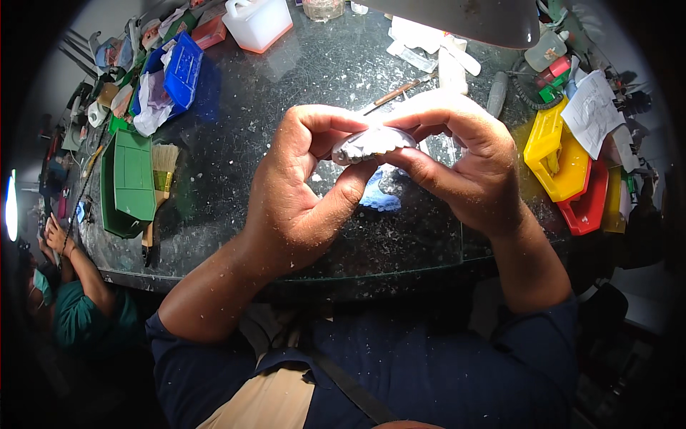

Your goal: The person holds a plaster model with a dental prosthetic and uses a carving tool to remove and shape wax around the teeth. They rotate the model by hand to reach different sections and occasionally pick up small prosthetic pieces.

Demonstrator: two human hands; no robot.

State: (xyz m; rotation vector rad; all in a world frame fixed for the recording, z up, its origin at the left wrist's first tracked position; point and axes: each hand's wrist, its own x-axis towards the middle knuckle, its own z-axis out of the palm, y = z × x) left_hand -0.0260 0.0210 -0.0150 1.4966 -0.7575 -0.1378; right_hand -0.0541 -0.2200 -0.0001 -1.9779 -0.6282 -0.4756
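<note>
A pale plaster dental cast with a toothed front edge is held up in front of me between both hands. My left hand grips its left side with thumb below and fingers above. My right hand grips the right side, thumb along the front. Beneath them on the dark worktop lies a light blue arch-shaped piece. Behind the cast lies a thin wooden-handled tool.
Left: blue bin with paper, green bin, paintbrush. Back: plastic jug. Right: yellow bin, red bin, handpiece, paper. A lamp hood overhangs. A co-worker in green works far left.
</note>
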